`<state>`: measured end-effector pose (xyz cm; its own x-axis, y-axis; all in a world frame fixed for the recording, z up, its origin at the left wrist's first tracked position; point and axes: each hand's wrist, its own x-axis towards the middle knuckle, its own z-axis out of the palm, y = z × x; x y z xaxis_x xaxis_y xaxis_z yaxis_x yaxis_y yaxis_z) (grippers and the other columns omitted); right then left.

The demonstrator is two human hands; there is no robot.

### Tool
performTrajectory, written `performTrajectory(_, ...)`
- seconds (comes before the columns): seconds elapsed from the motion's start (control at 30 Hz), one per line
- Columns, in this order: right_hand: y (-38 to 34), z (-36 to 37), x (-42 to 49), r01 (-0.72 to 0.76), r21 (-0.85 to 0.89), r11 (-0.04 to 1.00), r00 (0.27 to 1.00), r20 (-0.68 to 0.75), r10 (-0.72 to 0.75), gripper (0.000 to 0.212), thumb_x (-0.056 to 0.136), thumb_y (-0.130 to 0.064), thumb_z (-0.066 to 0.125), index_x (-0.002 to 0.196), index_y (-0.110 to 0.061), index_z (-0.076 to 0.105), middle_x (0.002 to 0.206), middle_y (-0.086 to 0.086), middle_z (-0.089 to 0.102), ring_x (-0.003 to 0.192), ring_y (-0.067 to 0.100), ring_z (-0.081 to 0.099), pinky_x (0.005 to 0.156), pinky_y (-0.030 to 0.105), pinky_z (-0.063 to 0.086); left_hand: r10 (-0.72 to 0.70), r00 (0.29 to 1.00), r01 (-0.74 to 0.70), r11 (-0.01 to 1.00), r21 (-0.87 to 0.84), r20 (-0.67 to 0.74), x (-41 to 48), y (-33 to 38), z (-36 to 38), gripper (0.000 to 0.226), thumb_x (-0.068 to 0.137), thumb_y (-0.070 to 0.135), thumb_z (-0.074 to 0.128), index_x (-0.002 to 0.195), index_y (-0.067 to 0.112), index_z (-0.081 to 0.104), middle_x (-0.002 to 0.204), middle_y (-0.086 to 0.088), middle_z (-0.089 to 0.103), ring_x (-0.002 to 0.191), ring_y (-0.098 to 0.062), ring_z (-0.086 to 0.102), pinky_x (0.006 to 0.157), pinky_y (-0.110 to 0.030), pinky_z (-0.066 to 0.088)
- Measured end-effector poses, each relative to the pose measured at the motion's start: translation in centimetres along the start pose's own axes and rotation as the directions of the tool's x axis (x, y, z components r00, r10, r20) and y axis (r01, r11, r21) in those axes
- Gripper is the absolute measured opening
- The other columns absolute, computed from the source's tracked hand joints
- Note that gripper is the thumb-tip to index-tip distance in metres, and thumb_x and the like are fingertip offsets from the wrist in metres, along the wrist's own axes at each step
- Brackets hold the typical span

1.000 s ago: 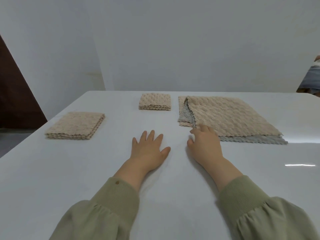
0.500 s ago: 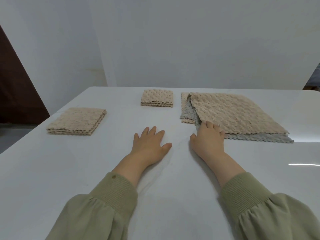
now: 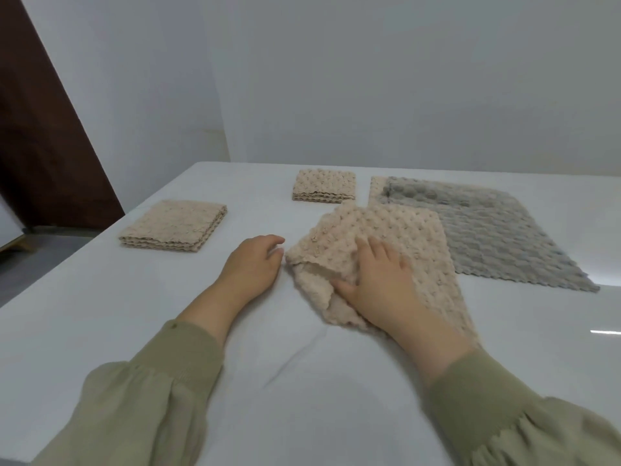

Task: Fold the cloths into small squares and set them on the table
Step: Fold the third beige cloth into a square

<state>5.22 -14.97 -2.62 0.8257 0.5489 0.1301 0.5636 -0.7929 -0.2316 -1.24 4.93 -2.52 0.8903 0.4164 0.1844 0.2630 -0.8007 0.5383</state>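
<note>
Right hand is laid on the loose beige cloth, front-centre of the white table. The cloth is bunched and gripped between thumb and curled fingers. Its far right part is lapped over the grey cloth, which is spread flat at right.

Left hand is rested on the table, fingers loosely curled, nothing held, just beside the beige cloth's left corner.

Two folded pieces are set down well apart: larger folded beige cloth at left, small folded beige square at centre back.
</note>
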Motion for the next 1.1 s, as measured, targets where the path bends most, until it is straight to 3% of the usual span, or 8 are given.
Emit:
performTrajectory(0.13, -0.3, 0.2, 0.5, -0.013, 0.003, 1.000, 0.999, -0.038, 0.013, 0.039, 0.094, -0.045, 0.039, 0.118, -0.017, 0.051, 0.129, 0.003, 0.053, 0.124, 0.025, 0.042, 0.108, 0.051, 0.027, 0.001, 1.000, -0.001, 1.000, -0.017, -0.022, 0.2, 0.5, 0.1, 0.034, 0.099, 0.023, 0.043, 0.129, 0.017, 0.055, 0.133, -0.001, 0.055, 0.123, -0.017, 0.049, 0.099, -0.026, 0.034)
performTrajectory(0.23, -1.6, 0.2, 0.3, 0.065, 0.076, 0.995, 0.993, -0.107, -0.057, 0.010, 0.093, -0.024, 0.043, 0.085, -0.018, 0.044, 0.097, 0.001, 0.057, 0.100, 0.025, 0.049, 0.085, 0.037, 0.038, -0.049, 0.994, 0.039, 0.995, -0.093, -0.100, 0.4, 0.9, -0.4, 0.032, 0.099, 0.024, 0.041, 0.125, 0.017, 0.059, 0.132, 0.002, 0.057, 0.120, -0.015, 0.050, 0.096, -0.024, 0.034)
performTrajectory(0.33, -3.0, 0.7, 0.1, 0.175, 0.114, 0.978, 0.976, -0.148, -0.157, 0.015, 0.086, -0.012, 0.046, 0.072, -0.016, 0.039, 0.076, -0.001, 0.047, 0.083, 0.024, 0.047, 0.064, 0.032, 0.031, -0.107, 0.986, 0.089, 0.986, -0.140, -0.128, 0.7, 0.7, -0.9, 0.031, 0.098, 0.024, 0.042, 0.123, 0.018, 0.060, 0.129, 0.004, 0.058, 0.119, -0.013, 0.050, 0.093, -0.022, 0.034)
performTrajectory(0.5, -5.4, 0.6, -0.5, 0.308, 0.271, 0.912, 0.950, -0.128, -0.283, 0.020, 0.085, -0.021, 0.049, 0.066, -0.016, 0.046, 0.061, 0.000, 0.050, 0.067, 0.021, 0.048, 0.052, 0.031, 0.035, -0.225, 0.972, 0.206, 0.955, -0.215, -0.070, 1.5, -0.5, -2.2, 0.029, 0.094, 0.021, 0.045, 0.116, 0.018, 0.065, 0.120, 0.001, 0.063, 0.109, -0.016, 0.055, 0.087, -0.026, 0.039)
performTrajectory(0.63, -5.9, 0.3, -0.6, 0.351, 0.211, 0.912, 0.914, -0.291, -0.284, 0.031, 0.091, -0.034, 0.040, 0.090, -0.016, 0.065, 0.081, -0.001, 0.068, 0.078, 0.018, 0.060, 0.076, 0.035, 0.048, -0.233, 0.972, 0.217, 0.937, -0.273, -0.028, 1.5, -1.1, -2.6, 0.023, 0.091, 0.025, 0.054, 0.108, 0.019, 0.068, 0.111, 0.002, 0.066, 0.101, -0.016, 0.060, 0.086, -0.029, 0.044)
performTrajectory(0.77, -4.2, 0.4, 0.2, 0.198, -0.005, 0.980, 0.971, -0.136, -0.196, 0.043, 0.096, -0.039, 0.035, 0.130, -0.017, 0.051, 0.140, 0.004, 0.048, 0.131, 0.023, 0.037, 0.114, 0.048, 0.017, -0.222, 0.975, 0.222, 0.964, -0.144, 0.015, 1.3, -0.9, -2.5, 0.036, 0.087, 0.031, 0.060, 0.121, 0.020, 0.060, 0.110, 0.001, 0.064, 0.097, -0.017, 0.060, 0.086, -0.032, 0.048)
performTrajectory(0.87, -3.5, 1.0, 0.5, 0.129, -0.054, 0.990, 0.991, 0.041, -0.127, 0.055, 0.096, -0.049, 0.026, 0.141, -0.021, 0.036, 0.151, 0.003, 0.030, 0.140, 0.023, 0.021, 0.115, 0.052, 0.007, -0.172, 0.984, 0.175, 0.982, -0.074, 0.035, 1.0, -0.1, -1.8, 0.037, 0.087, 0.029, 0.060, 0.124, 0.019, 0.059, 0.105, -0.002, 0.066, 0.086, -0.017, 0.059, 0.076, -0.030, 0.047)
performTrajectory(1.1, -3.5, 1.1, 0.6, 0.118, -0.045, 0.992, 0.992, 0.049, -0.116, 0.055, 0.096, -0.049, 0.026, 0.143, -0.022, 0.034, 0.153, 0.002, 0.027, 0.141, 0.022, 0.020, 0.116, 0.052, 0.007, -0.139, 0.983, 0.142, 0.990, 0.018, -0.124, 0.8, -0.1, -1.7, 0.041, 0.083, 0.006, 0.055, 0.120, 0.024, 0.063, 0.115, 0.001, 0.065, 0.106, -0.022, 0.058, 0.083, -0.028, 0.044)
